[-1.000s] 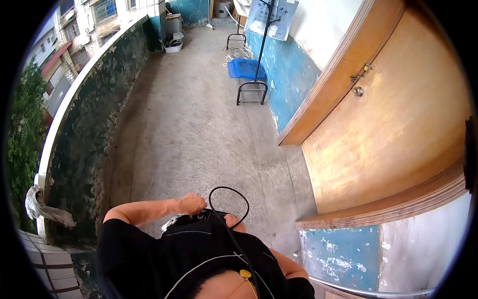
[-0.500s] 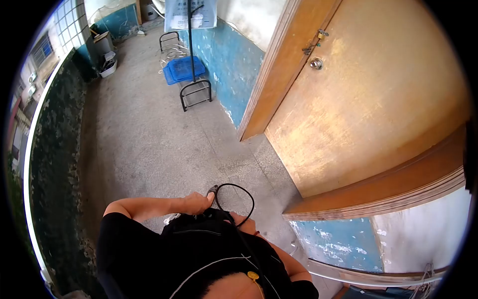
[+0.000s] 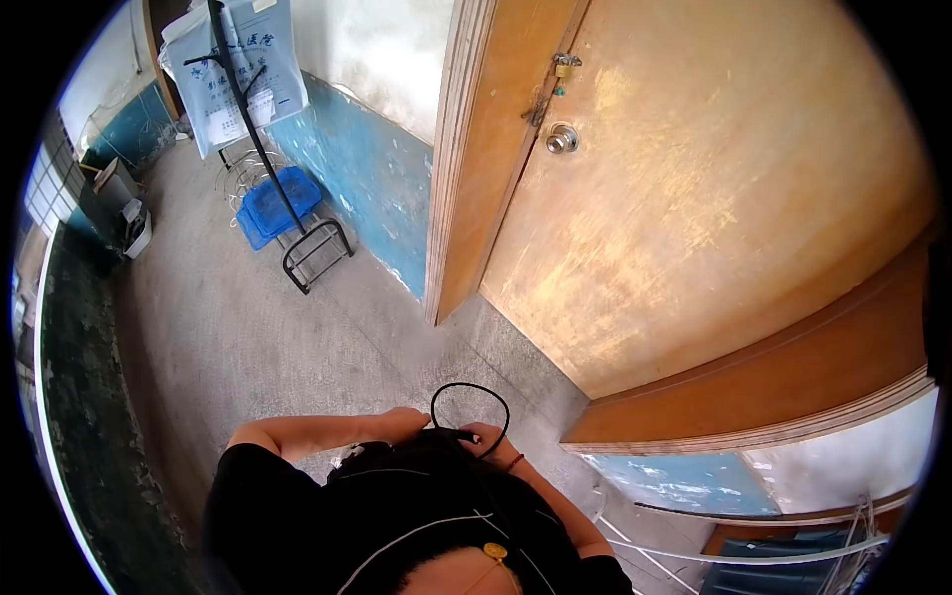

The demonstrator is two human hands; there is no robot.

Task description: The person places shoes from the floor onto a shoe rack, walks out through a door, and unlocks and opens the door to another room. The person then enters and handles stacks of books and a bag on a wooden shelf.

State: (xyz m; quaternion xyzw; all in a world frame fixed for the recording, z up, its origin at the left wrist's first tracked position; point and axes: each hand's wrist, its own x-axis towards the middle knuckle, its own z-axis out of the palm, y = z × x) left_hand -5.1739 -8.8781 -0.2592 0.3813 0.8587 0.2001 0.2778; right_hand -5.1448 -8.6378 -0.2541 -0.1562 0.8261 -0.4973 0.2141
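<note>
My left hand (image 3: 405, 424) is curled in at the front of my black shirt (image 3: 387, 516). Its fingertips and anything inside them are hidden. My right hand (image 3: 484, 436), with a red band on the wrist, is bent inward close beside it, fingers closed against dark material. What it grips cannot be made out. A thin black cable (image 3: 470, 385) rises in a loop in front of my right hand and runs down over my chest.
A wooden door (image 3: 635, 218) with a round knob (image 3: 561, 139) and a padlock (image 3: 565, 67) stands to the right. By the blue-and-white wall is a black-framed cart (image 3: 317, 253) with blue plastic (image 3: 281, 203) and a hanging printed bag (image 3: 238, 74). A low dark parapet (image 3: 84, 397) lines the left.
My view has turned right, so the door and cart appear farther left. My left hand has lowered slightly, and the small dark piece seen at its fingers is out of sight.
</note>
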